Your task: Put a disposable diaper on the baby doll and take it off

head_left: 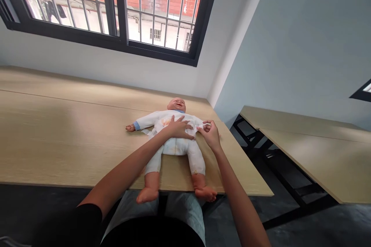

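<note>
Doll (177, 147) lies face up near the right end of the table (58, 135), head toward the window (116, 7), feet past the near edge. Your left hand (178, 128) rests flat and spread on its chest; just right of it your right hand (211, 133) pinches the white cloth (199, 127) at its side, so a firm palm would likely stop the body sliding as the cloth is drawn. Farther right, across a gap, stands a second table (319, 150); nothing blocks your hands.
</note>
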A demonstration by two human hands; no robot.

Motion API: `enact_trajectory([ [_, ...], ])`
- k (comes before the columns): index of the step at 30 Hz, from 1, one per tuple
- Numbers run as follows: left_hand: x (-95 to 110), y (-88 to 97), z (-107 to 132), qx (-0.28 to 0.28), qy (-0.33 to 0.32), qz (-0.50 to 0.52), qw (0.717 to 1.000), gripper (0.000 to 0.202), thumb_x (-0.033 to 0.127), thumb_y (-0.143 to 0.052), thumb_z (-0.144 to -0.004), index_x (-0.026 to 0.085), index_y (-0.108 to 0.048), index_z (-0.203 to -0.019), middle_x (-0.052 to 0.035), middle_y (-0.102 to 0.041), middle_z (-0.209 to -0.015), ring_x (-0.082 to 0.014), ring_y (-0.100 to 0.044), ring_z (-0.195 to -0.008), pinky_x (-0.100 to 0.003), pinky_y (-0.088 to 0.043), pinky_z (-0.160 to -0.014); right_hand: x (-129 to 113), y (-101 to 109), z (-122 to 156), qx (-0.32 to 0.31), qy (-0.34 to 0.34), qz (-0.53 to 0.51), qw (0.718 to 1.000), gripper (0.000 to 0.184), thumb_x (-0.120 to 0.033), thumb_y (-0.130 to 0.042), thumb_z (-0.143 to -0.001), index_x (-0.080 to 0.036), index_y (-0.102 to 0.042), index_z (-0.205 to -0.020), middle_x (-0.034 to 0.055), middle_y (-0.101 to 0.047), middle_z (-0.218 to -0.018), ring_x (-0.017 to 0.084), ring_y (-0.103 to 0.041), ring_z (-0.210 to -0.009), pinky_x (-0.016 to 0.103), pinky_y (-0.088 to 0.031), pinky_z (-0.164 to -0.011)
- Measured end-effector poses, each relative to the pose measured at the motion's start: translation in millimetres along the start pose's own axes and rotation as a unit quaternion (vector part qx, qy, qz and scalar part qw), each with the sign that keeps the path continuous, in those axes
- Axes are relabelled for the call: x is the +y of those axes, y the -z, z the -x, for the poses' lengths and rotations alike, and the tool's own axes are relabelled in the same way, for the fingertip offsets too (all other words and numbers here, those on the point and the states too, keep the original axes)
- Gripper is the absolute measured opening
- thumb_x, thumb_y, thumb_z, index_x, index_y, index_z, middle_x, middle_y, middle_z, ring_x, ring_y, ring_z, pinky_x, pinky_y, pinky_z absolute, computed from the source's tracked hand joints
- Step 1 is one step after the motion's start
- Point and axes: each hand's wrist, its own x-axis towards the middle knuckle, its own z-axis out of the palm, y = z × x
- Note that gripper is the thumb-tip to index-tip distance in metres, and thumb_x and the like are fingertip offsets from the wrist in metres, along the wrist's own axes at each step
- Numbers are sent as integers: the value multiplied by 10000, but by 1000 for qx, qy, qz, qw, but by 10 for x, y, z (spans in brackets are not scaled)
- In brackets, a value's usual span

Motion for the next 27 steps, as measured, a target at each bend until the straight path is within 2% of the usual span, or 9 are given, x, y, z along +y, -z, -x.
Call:
enact_trajectory([
  [6,11,10,-77,-23,12,28,999,717,706,-573,-744,257,-527,-1301,-101,-515,-1447,-337,-202,-1474,-717,-50,-1117,-227,-284,69,-15,26,22,999,353,-373,-680,-668,-235,-433,-880,-32,-595,-649,183,-611,-590,286,-487,-573],
  [12,1,16,-76,-23,16,46,999,631,622,-597,-751,276,-511,-1271,-62,-490,-1470,-315,-174,-1486,-708,-54,-1124,-299,-389,147,15,14,24,1000,314,-370,-664,-678,-239,-429,-841,1,-668,-665,210,-663,-626,292,-501,-577],
  [17,-24,-20,-99,-24,12,71,997,498,477,-612,-768,304,-522,-1227,-33,-512,-1442,-290,-188,-1485,-707,-41,-1122,-317,-462,210,27,-1,19,999,271,-375,-654,-698,-231,-476,-843,24,-687,-677,219,-677,-642,294,-506,-572],
  [19,-39,-22,-107,-17,9,87,996,459,451,-607,-775,315,-534,-1207,-25,-551,-1394,-300,-216,-1475,-711,-33,-1118,-315,-473,221,32,-5,16,999,276,-378,-663,-697,-227,-490,-851,27,-689,-680,219,-677,-641,294,-509,-575],
  [21,-76,1,-94,-5,3,109,994,470,451,-619,-774,313,-530,-1213,-23,-589,-1338,-308,-306,-1437,-702,-51,-1125,-306,-469,227,30,-17,5,999,307,-393,-681,-693,-225,-496,-871,27,-693,-685,217,-674,-626,291,-506,-555],
  [23,-140,51,-53,14,-12,142,990,540,456,-656,-759,292,-506,-1251,-32,-600,-1323,-290,-425,-1364,-634,-161,-1149,-296,-456,231,21,-31,-9,999,341,-413,-696,-694,-223,-495,-894,27,-697,-692,215,-668,-600,290,-501,-532],
  [24,-179,81,-23,27,-23,162,986,567,448,-670,-755,273,-498,-1267,-41,-598,-1329,-270,-476,-1324,-565,-253,-1144,-291,-449,235,19,-34,-12,999,353,-421,-701,-695,-222,-494,-900,28,-698,-695,215,-667,-596,292,-502,-532],
  [27,-292,144,79,69,-55,208,974,469,392,-682,-766,216,-580,-1189,-60,-621,-1299,-216,-564,-1223,-340,-451,-1009,-291,-434,248,18,-21,-3,1000,356,-430,-702,-706,-219,-497,-906,36,-703,-707,225,-683,-645,303,-516,-579],
])
